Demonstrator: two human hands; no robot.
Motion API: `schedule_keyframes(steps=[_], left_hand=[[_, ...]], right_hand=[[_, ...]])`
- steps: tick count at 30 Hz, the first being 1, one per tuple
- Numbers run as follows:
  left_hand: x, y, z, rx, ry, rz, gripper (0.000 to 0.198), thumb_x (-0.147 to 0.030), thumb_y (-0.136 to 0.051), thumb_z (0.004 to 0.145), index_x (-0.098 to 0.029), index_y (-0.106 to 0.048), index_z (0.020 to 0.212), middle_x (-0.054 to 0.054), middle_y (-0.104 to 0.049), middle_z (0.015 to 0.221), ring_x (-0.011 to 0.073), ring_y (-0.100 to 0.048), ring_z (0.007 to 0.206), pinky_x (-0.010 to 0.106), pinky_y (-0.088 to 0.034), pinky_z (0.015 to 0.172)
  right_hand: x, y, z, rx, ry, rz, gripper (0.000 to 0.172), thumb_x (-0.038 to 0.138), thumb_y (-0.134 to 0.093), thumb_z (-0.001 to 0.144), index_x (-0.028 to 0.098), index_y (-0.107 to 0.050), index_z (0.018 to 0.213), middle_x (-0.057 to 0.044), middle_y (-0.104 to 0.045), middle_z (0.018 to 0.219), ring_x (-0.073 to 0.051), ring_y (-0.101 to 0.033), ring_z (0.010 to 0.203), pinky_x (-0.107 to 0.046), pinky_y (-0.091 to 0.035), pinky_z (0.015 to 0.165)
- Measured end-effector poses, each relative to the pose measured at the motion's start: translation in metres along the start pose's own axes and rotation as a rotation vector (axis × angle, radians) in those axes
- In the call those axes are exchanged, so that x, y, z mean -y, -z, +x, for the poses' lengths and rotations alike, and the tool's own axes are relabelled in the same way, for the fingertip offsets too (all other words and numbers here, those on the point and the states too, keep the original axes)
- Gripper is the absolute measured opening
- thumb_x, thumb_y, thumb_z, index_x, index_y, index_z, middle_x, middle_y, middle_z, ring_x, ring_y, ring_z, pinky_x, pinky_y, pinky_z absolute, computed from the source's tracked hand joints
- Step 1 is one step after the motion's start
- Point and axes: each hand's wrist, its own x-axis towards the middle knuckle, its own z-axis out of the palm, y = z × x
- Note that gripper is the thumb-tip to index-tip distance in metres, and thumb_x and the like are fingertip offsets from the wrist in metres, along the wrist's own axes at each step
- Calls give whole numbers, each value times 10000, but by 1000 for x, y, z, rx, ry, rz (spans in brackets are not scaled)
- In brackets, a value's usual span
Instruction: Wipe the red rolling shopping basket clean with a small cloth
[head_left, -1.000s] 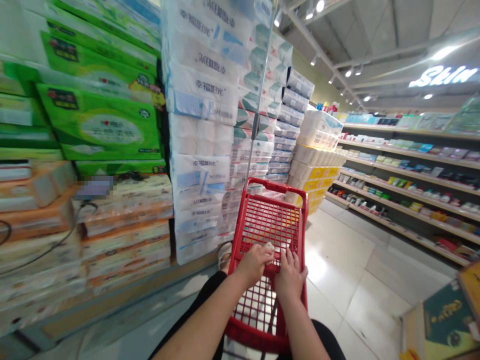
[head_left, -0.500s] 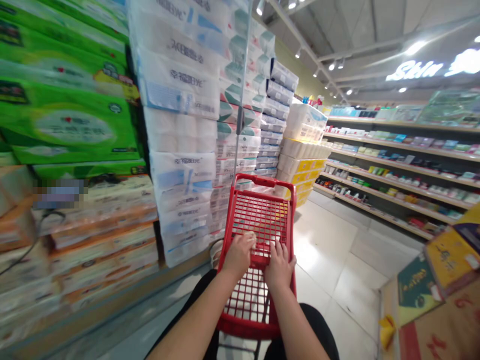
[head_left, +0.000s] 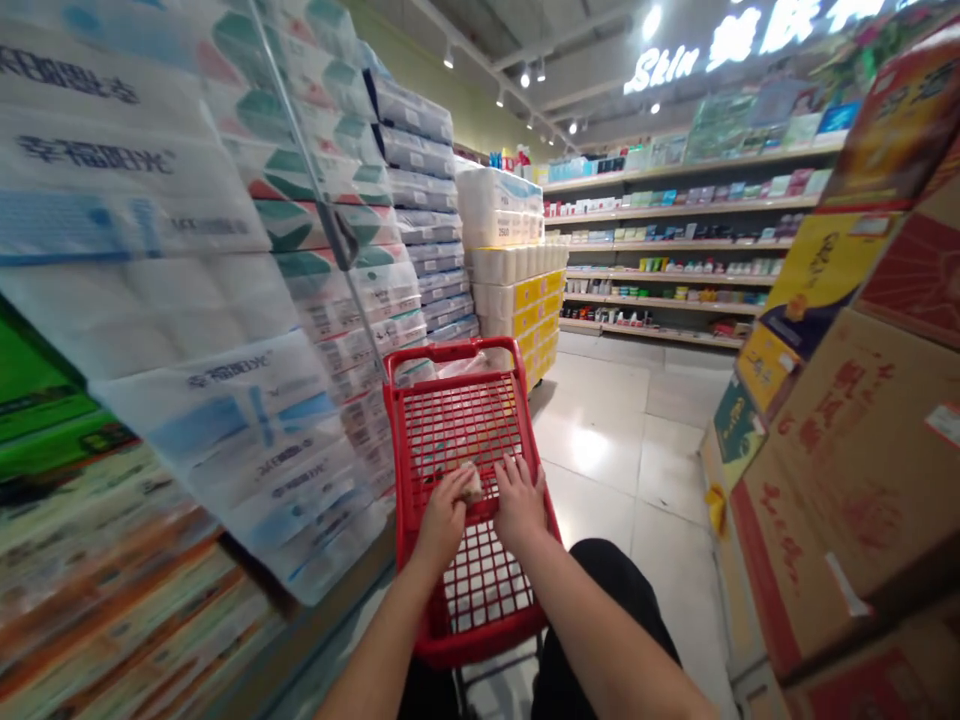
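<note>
A red plastic shopping cart (head_left: 465, 655) with grid panels stands in front of me, between my legs. My left hand (head_left: 444, 512) rests at its middle crossbar, with the fingers closed on a small pale crumpled thing (head_left: 471, 484) whose kind I cannot make out. Over the right end of the same crossbar, my right hand (head_left: 520, 503) is curled, fingertips bent onto the grid; its palm side is hidden. Through the upper grid some packaged goods show faintly inside the cart.
Tall stacks of white tissue packs (head_left: 225, 400) rise close on the left, with a thin metal post (head_left: 341, 240) before them. Yellow-and-white paper roll packs (head_left: 517, 290) stand ahead. Cardboard boxes (head_left: 840, 470) line the right. Stocked shelves (head_left: 675, 245) cross the back above pale floor tiles (head_left: 592, 440).
The view has turned right and moved forward; the tissue stacks loom nearer on the left and more boxes show on the right. Both hands keep their places on the cart.
</note>
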Motion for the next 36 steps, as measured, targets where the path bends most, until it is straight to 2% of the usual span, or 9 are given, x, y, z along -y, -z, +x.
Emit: schedule_keyframes(steps=[2,5,11,16,21,23,25,27,36], left_hand=[[-2,-4,6,-52,113,-155,470,-199,-432,867,-216,-539,1324,75,-528,1396,201,-472,1305,436,-341,1143],[-13,-15,10,-51,255,-442,525,-396,-382,945,-238,-372,1446,85,-442,1482,211,-456,1332,408,-389,1109],[-44,-37,9,57,270,-573,636,-591,-196,958,-262,-236,1501,73,-286,1570,204,-338,1410,381,-363,1127],[-48,-41,5,99,267,-490,656,-587,-214,954,-217,-253,1494,112,-307,1557,220,-324,1416,417,-321,1150],[-62,-52,-21,189,183,-25,696,-511,-308,944,-144,-149,1513,174,-255,1564,247,-258,1443,448,-297,1145],[-76,-61,-38,351,189,145,647,-464,-327,939,-115,-258,1479,221,-417,1469,281,-402,1370,448,-369,1083],[-92,-73,-54,567,158,257,560,-449,-290,952,-131,-432,1390,209,-664,1186,294,-619,1136,427,-466,946],[-104,-84,-66,717,97,396,549,-446,-232,965,-132,-556,1277,197,-728,967,296,-693,913,411,-503,805],[-109,-107,-84,783,-245,630,523,-446,-281,967,-106,-645,1127,214,-723,876,300,-681,788,462,-494,755]], right_hand=[[2,-1,0,-25,81,169,743,111,-571,669,244,-470,1393,-47,-367,1523,-260,-174,1452,-529,-11,1169],[5,-3,4,-30,179,571,680,118,-480,726,251,-477,1393,-23,-457,1465,-192,-330,1398,-428,-215,1166],[0,-2,11,-149,69,1088,533,273,-512,856,224,-480,1385,-62,-557,1369,-206,-538,1240,-373,-429,1041],[-4,2,7,-255,16,976,454,178,-512,795,214,-606,1238,-54,-646,1219,-185,-598,1135,-324,-448,1013],[-27,26,16,-492,6,812,481,131,-463,788,201,-590,1247,-70,-600,1283,-186,-538,1204,-340,-397,1064],[-42,38,23,-594,-77,718,484,121,-440,800,194,-579,1258,-82,-582,1299,-189,-515,1224,-351,-380,1075],[-56,44,28,-553,-110,624,473,102,-447,787,192,-604,1224,-81,-598,1262,-193,-530,1193,-350,-385,1066],[-65,43,29,-431,-90,557,474,80,-461,766,206,-623,1193,-64,-615,1216,-185,-560,1139,-329,-411,1034],[-73,33,7,-303,-187,374,433,71,-467,741,194,-597,1135,-62,-585,1133,-186,-570,1057,-286,-439,960]])
